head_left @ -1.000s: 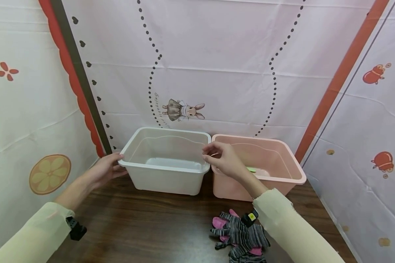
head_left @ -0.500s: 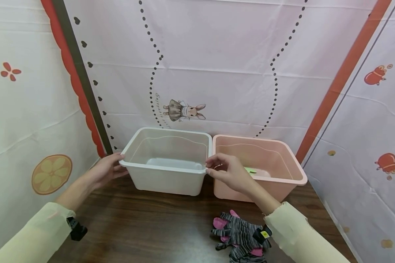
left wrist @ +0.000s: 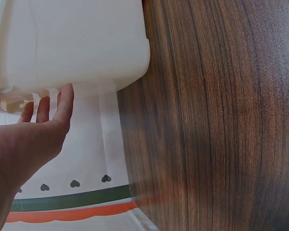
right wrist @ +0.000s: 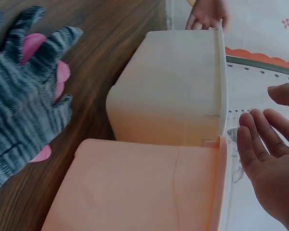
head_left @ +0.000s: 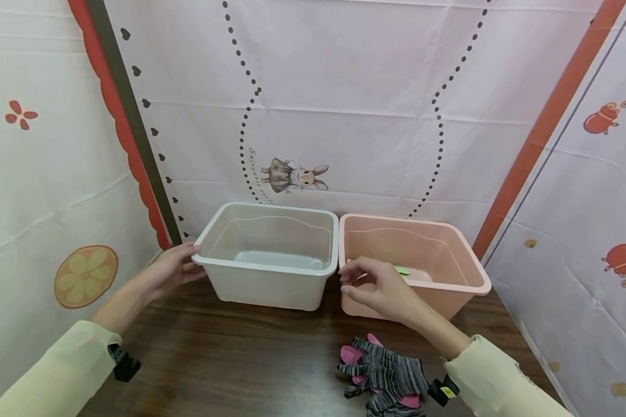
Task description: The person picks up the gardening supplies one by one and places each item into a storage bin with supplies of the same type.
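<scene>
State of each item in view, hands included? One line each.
White bin: upright, uncovered, nothing seen inside.
Pink bin: upright, uncovered, holds a green piece.
Green piece: inside the pink bin, only part visible.
Gloves: unworn, lying on the table.
Table: bears both bins and the gloves.
Left hand: holds the white bin's rim.
Right hand: holds nothing, fingers loosely bent.

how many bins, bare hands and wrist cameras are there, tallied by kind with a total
Bins: 2 (white bin, pink bin)
Bare hands: 2 (left hand, right hand)
Wrist cameras: 2 (left wrist camera, right wrist camera)
Total: 6
</scene>
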Demonstrator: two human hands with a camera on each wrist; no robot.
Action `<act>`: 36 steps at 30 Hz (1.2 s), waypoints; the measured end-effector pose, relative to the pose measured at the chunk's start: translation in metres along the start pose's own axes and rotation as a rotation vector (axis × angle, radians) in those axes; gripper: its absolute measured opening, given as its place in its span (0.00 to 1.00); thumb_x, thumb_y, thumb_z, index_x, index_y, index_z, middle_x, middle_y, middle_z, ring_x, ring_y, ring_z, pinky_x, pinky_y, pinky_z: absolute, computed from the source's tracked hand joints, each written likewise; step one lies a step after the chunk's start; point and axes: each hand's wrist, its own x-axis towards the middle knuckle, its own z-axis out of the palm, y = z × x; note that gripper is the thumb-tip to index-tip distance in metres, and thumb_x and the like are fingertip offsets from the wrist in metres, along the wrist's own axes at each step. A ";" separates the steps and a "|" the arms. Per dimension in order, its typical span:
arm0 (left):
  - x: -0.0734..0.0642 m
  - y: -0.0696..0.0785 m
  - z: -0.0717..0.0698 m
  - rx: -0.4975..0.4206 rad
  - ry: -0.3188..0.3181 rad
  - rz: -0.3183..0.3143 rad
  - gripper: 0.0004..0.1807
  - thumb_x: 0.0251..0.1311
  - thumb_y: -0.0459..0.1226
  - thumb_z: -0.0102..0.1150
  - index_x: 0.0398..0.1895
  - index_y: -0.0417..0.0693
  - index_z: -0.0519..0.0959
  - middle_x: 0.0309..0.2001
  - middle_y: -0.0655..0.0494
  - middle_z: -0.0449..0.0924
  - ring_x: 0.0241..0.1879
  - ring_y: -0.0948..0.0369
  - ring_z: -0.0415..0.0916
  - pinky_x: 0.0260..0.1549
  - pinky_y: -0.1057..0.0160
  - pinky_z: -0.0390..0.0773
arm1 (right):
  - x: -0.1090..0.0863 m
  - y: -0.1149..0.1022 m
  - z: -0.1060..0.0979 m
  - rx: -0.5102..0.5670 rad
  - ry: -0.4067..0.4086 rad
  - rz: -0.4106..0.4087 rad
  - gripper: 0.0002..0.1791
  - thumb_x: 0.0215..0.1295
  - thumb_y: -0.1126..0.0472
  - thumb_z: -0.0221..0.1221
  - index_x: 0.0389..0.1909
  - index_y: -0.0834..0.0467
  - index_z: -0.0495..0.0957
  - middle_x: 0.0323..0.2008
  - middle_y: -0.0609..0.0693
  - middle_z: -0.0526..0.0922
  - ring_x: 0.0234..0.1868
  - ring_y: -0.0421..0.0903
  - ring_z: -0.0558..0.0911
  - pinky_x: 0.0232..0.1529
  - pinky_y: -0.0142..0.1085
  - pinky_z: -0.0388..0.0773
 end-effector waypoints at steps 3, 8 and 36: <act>0.000 0.000 0.000 0.002 -0.004 0.000 0.32 0.85 0.50 0.45 0.81 0.43 0.57 0.68 0.50 0.71 0.58 0.60 0.80 0.66 0.46 0.78 | -0.008 -0.001 -0.002 -0.054 -0.014 -0.043 0.14 0.67 0.65 0.71 0.52 0.56 0.84 0.45 0.50 0.87 0.47 0.47 0.86 0.52 0.48 0.87; 0.001 0.000 0.000 -0.004 -0.015 0.002 0.32 0.85 0.50 0.44 0.81 0.44 0.57 0.69 0.49 0.70 0.58 0.61 0.80 0.65 0.48 0.78 | -0.021 -0.006 -0.007 -0.125 -0.028 -0.115 0.14 0.67 0.66 0.71 0.51 0.55 0.84 0.45 0.47 0.86 0.47 0.45 0.86 0.50 0.45 0.88; 0.001 -0.001 -0.001 0.011 0.002 -0.013 0.33 0.84 0.52 0.46 0.82 0.45 0.57 0.72 0.47 0.68 0.59 0.59 0.79 0.68 0.42 0.75 | -0.062 0.026 -0.008 -0.169 -0.065 -0.135 0.14 0.67 0.62 0.72 0.50 0.48 0.83 0.44 0.38 0.84 0.44 0.41 0.85 0.44 0.41 0.88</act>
